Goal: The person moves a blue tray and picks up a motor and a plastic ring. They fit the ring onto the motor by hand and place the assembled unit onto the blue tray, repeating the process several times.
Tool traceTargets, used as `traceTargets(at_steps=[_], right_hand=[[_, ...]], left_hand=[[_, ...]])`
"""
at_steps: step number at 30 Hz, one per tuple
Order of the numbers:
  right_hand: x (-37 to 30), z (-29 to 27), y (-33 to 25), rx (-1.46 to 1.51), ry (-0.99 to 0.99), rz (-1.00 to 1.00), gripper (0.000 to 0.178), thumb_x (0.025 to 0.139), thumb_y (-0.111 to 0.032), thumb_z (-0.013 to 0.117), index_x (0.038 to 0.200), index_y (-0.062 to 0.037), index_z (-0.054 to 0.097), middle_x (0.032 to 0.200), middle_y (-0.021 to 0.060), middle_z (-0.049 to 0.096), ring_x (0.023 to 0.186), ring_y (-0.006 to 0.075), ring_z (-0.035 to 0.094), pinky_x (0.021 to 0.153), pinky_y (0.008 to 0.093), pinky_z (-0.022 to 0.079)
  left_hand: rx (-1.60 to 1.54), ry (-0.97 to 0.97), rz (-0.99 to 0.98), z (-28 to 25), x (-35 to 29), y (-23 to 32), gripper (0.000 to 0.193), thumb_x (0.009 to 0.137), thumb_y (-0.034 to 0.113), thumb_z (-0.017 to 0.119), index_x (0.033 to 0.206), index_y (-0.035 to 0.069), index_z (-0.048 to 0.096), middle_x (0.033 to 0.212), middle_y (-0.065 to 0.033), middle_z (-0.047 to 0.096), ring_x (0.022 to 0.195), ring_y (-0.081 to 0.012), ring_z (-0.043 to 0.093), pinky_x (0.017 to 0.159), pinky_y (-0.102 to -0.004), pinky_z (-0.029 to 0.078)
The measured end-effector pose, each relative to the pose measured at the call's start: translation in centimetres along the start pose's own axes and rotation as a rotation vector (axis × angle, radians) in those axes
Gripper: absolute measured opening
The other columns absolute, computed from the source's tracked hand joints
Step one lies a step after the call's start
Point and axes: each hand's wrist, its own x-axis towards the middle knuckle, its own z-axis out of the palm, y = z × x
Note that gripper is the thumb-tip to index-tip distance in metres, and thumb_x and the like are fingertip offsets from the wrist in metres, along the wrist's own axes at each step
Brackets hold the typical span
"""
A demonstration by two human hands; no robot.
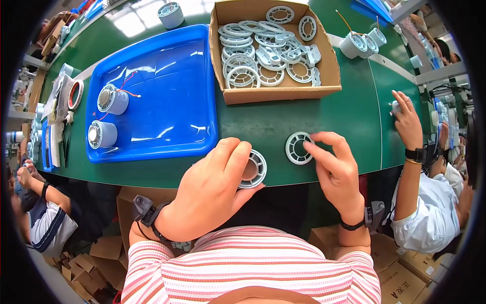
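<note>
Head: right hand [338,164] at green table [354,119], co-workers [428,215] nearby.

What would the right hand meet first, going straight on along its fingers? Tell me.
Most likely the pale spoked ring: the right hand has its fingertips at the ring's right edge, though contact is hard to judge from this one view.

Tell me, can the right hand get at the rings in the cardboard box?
Probably yes: the cardboard box is open above the rings and nothing visible blocks the right hand, though it is at another ring.
</note>
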Motion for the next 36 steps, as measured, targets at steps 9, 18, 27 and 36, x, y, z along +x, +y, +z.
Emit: traceTargets(at_steps=[9, 18, 27, 36], right_hand=[[1.0, 1.7, -3.1, 0.325, 0.091, 0.318, 0.057, 0.074, 0.002, 0.08, 0.128, 0.0012, 0.063, 0.127, 0.0159, 0.062, 0.118, 0.0315, 0.062, 0.099, 0.0404, 0.05], [3.1, 1.1, -5.1, 0.601, -0.004, 0.076, 0.084, 0.069, 0.004, 0.082, 0.145, -0.0002, 0.046, 0.129, 0.0152, 0.066, 0.119, 0.029, 0.064, 0.105, 0.0396, 0.049], [4.4, 0.3, -3.5, 0.687, -0.17, -0.037, 0.077, 0.069, 0.002, 0.083, 0.14, -0.0032, 0.052, 0.13, 0.0122, 0.067, 0.118, 0.0314, 0.065, 0.108, 0.0457, 0.046], [5.0, 0.0, -2.4, 0.8, -0.297, -0.021, 0.071, 0.07, 0.0, 0.083, 0.135, -0.0048, 0.056, 0.128, 0.0098, 0.07, 0.119, 0.0298, 0.065, 0.11, 0.049, 0.043]], left_hand=[[-0.801, -0.131, -0.335, 2.0, 0.2, -0.2, 0.063, 0.087, -0.002, 0.076, 0.142, 0.005, 0.046, 0.135, -0.0089, 0.054, 0.12, -0.0164, 0.061, 0.089, -0.0296, 0.059], [-1.026, -0.228, -0.203, 2.8, 1.0, -2.0, 0.059, 0.089, 0.001, 0.075, 0.143, 0.006, 0.049, 0.133, -0.0106, 0.053, 0.111, -0.0187, 0.067, 0.085, -0.0284, 0.061], [-1.112, -0.353, -0.24, 2.7, 1.3, -2.6, 0.058, 0.088, 0.003, 0.077, 0.14, 0.005, 0.053, 0.133, -0.01, 0.054, 0.117, -0.02, 0.064, 0.09, -0.0302, 0.059], [-1.144, -0.459, -0.285, 2.2, 1.9, -3.0, 0.062, 0.085, 0.002, 0.079, 0.141, 0.004, 0.053, 0.134, -0.0097, 0.055, 0.117, -0.0189, 0.063, 0.093, -0.0315, 0.058]])
